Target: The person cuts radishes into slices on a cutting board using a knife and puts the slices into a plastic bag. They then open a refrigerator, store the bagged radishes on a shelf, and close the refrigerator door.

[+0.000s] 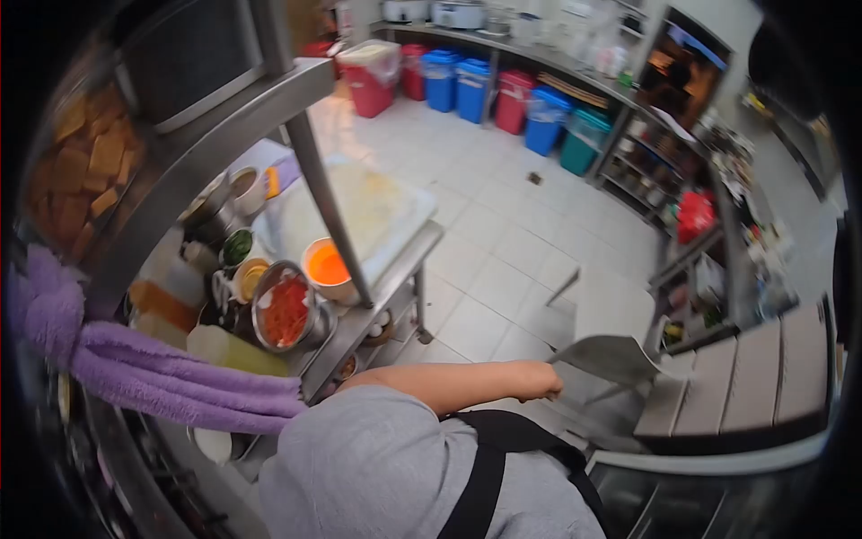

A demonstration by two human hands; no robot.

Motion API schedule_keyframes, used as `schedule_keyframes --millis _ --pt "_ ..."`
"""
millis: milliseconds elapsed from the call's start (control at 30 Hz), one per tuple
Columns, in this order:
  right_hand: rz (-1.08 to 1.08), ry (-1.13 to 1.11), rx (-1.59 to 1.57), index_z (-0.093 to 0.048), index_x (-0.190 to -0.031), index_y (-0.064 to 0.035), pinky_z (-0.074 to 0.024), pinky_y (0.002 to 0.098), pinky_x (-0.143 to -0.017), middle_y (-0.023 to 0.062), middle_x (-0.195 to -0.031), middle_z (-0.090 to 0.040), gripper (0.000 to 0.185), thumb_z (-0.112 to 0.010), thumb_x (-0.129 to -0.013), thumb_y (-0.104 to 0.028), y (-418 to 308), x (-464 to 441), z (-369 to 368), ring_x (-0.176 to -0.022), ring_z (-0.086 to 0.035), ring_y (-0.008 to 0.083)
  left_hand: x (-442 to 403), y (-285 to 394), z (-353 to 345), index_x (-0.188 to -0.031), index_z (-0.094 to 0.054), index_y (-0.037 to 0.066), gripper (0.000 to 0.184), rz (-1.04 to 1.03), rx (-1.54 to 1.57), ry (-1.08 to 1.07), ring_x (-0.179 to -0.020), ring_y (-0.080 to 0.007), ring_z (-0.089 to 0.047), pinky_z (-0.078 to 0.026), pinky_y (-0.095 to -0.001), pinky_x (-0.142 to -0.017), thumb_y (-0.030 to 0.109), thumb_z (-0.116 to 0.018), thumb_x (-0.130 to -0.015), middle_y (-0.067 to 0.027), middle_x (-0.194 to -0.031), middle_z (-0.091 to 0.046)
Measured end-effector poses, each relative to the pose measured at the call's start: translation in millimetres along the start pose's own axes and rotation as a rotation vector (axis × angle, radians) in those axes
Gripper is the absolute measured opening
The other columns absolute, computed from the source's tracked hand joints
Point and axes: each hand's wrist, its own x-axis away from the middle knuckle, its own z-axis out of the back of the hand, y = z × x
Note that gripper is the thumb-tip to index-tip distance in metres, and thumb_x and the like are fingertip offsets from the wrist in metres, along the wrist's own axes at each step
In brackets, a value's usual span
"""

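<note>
My left arm, bare below a grey sleeve, reaches across in front of my body towards the right. At its end my left hand point(541, 382) is closed, with the fingers curled in. Whatever it may hold is hidden. It is nearest to a grey chair point(611, 357), which stands just to its right; I cannot tell if they touch. Black straps point(489, 476) cross the grey shirt point(359, 458) below the arm. My right hand does not show.
A steel-framed counter on the left bears a white cutting board point(359, 211), a bowl of orange liquid point(328, 263) and a bowl of red pieces point(284, 310). A purple towel point(180, 382) hangs nearby. Several bins point(471, 90) line the back; shelves point(642, 162) and a ridged brown surface point(745, 382) are right.
</note>
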Motion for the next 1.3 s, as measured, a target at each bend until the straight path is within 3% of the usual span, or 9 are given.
schedule_keyframes --millis 367,467,733,833,900,1000,1100,1133,1300 --pt "0.241 -0.941 -0.160 -0.054 -0.116 -0.0061 -0.0512 0.0346 -0.062 0.0115 -0.097 -0.063 0.035 -0.056 -0.093 -0.032 -120 -271 -227 -0.074 -0.062 0.0228 71 -115 103 -0.090 -0.058 0.008 0.032 0.537 -0.229 0.525 -0.074 -0.0362 -0.063 -0.049 -0.0465 -0.066 0.039 -0.052 -0.093 -0.0137 -0.075 -0.064" --pt "-0.102 -1.076 -0.218 -0.054 -0.117 -0.0064 -0.0505 0.0309 -0.063 0.0084 -0.094 -0.063 0.033 -0.054 -0.093 -0.029 -243 -318 -309 -0.075 -0.061 0.0164 63 -165 107 -0.095 -0.059 0.011 0.028 0.577 -0.200 0.814 -0.076 -0.0361 -0.063 -0.049 -0.0466 -0.068 0.038 -0.053 -0.093 -0.0126 -0.077 -0.064" --pt "0.350 -1.799 0.067 -0.057 -0.115 -0.0057 -0.0500 0.0293 -0.071 0.0071 -0.101 -0.065 0.026 -0.054 -0.094 -0.020 -484 -297 -489 -0.086 -0.063 0.0166 19 -201 220 -0.094 -0.061 0.013 0.031 0.922 -0.104 0.904 -0.078 -0.0350 -0.064 -0.050 -0.0461 -0.067 0.040 -0.046 -0.096 -0.0124 -0.081 -0.066" --pt "0.243 -1.997 0.001 -0.055 -0.118 -0.0059 -0.0522 0.0331 -0.075 0.0091 -0.108 -0.063 0.029 -0.054 -0.095 -0.023 -564 -275 -523 -0.087 -0.063 0.0177 43 -242 246 -0.093 -0.063 0.013 0.026 1.101 -0.109 1.042 -0.079 -0.0337 -0.064 -0.050 -0.0447 -0.067 0.037 -0.053 -0.092 -0.0116 -0.083 -0.067" --pt "-0.358 -2.340 -0.363 -0.052 -0.122 -0.0064 -0.0519 0.0397 -0.085 0.0107 -0.115 -0.061 0.033 -0.051 -0.097 -0.028 -592 -276 -564 -0.093 -0.062 0.0192 62 -271 257 -0.097 -0.063 0.013 0.024 1.178 -0.128 1.046 -0.079 -0.0325 -0.064 -0.050 -0.0438 -0.066 0.035 -0.056 -0.090 -0.0106 -0.083 -0.067" --pt "-1.079 -2.356 -0.523 -0.048 -0.128 -0.0059 -0.0469 0.0441 -0.095 0.0126 -0.116 -0.060 0.038 -0.047 -0.099 -0.031 -544 -312 -644 -0.103 -0.060 0.0239 88 -303 260 -0.101 -0.062 0.013 0.025 1.138 -0.100 1.077 -0.077 -0.0293 -0.065 -0.050 -0.0418 -0.064 0.035 -0.059 -0.089 -0.0104 -0.082 -0.067" --pt "0.048 -1.988 -0.024 -0.035 -0.141 -0.0035 -0.0406 0.0373 -0.104 0.0211 -0.138 -0.046 0.054 -0.044 -0.099 -0.036 -568 -365 -600 -0.124 -0.050 0.0298 104 -311 285 -0.104 -0.061 0.012 0.028 1.197 0.405 0.960 -0.078 -0.0275 -0.066 -0.051 -0.0407 -0.066 0.036 -0.059 -0.090 -0.0106 -0.083 -0.068" --pt "-0.310 -1.810 0.069 -0.041 -0.135 -0.0022 -0.0428 0.0383 -0.101 0.0210 -0.134 -0.050 0.054 -0.052 -0.094 -0.034 -492 -431 -689 -0.120 -0.052 0.0335 107 -316 295 -0.107 -0.060 0.011 0.031 1.217 0.596 0.850 -0.080 -0.0283 -0.066 -0.051 -0.0410 -0.069 0.037 -0.059 -0.090 -0.0115 -0.086 -0.069" --pt "0.169 -1.441 0.632 -0.047 -0.128 -0.0018 -0.0435 0.0392 -0.099 0.0207 -0.129 -0.053 0.047 -0.052 -0.093 -0.033 -519 -585 -686 -0.117 -0.054 0.0330 109 -353 313 -0.121 -0.056 0.011 0.039 1.263 0.561 0.564 -0.095 -0.0312 -0.064 -0.050 -0.0415 -0.080 0.035 -0.059 -0.090 -0.0149 -0.098 -0.068"
